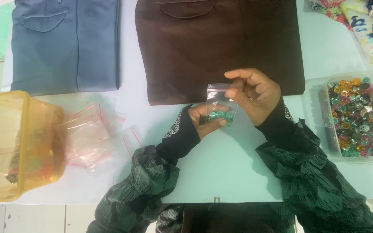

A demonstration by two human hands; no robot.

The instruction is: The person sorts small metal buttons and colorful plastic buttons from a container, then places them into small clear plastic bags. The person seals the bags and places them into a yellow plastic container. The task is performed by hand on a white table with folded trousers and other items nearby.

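head | hands (234, 105) hold bag (219, 103): green beads (217, 115) | tray (314, 112): mixed beads (359, 115)

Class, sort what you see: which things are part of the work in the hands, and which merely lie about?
In use: small clear bag of green buttons, left hand, right hand, tray of mixed buttons, spare bags.

Lying about: brown garment, blue garment, yellow tub.

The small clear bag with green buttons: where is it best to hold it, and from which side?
Take the bag at its top strip with the red line, coming from the right, as the right hand does. That part is flat and empty, so a pinch grip closes well there. The buttons sit low, so the left hand supports the bottom from the left.
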